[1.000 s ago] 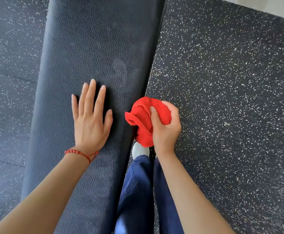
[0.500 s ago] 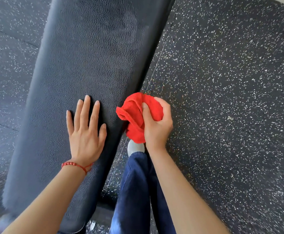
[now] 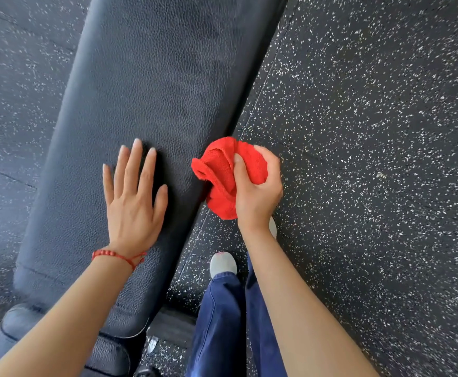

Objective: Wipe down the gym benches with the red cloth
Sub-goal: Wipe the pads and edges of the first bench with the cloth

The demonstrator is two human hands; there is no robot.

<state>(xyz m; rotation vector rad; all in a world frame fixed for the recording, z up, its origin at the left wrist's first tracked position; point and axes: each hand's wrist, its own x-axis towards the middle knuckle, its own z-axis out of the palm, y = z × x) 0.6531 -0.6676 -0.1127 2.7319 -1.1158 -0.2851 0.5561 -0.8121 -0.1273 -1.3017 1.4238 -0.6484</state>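
Cloth (image 3: 223, 175) red, bunched, beside bench (image 3: 146, 91)

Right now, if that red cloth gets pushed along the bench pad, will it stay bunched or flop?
Probably floppy: the red cloth sags in loose folds below the right hand. It looks light, held one-handed. It may drag on the bench, whose pad looks pebbled.

bench (image 3: 151, 85) far end cut off, red cloth (image 3: 223, 170) partly hidden by right hand (image 3: 257, 191)

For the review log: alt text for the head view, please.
Right hand grips a bunched red cloth at the black padded bench's right edge; left hand rests flat on the pad.
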